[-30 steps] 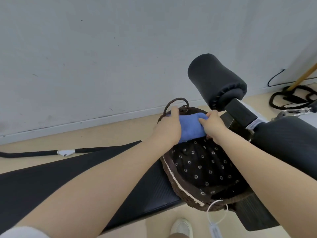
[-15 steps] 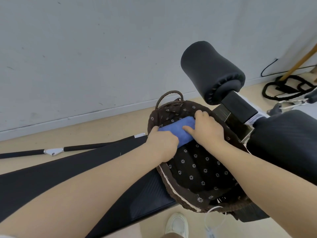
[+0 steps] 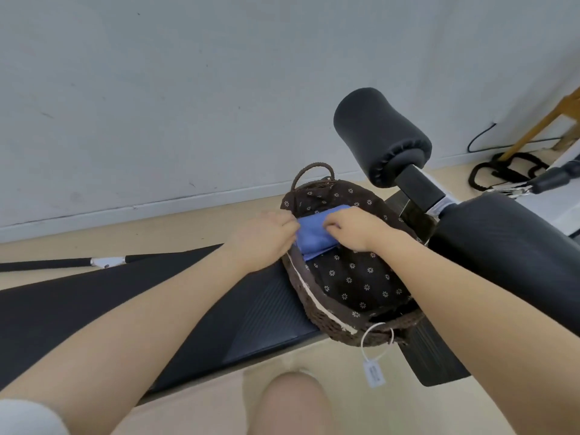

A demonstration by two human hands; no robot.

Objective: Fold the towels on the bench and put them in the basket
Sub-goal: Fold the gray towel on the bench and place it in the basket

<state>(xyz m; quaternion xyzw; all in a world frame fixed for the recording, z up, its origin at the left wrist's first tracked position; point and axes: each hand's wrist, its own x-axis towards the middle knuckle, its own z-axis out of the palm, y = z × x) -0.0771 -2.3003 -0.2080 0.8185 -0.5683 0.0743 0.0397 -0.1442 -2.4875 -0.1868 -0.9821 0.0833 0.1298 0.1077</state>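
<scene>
Both arms reach forward; left hand [image 3: 263, 237] and right hand [image 3: 356, 227] close together, fingers curled downward

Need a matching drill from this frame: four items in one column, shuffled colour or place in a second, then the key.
Column 1:
1. folded towel
2. basket
3. foam roller pad
4. paper tag

Column 2:
A. black, raised above the far end of the bench
B. blue, inside the basket, between the left hand and the right hand
C. white, hanging on a loop from the basket's near rim
D. brown wicker with flower-print lining, standing on the bench

Pairs: 1-B, 2-D, 3-A, 4-C
</scene>
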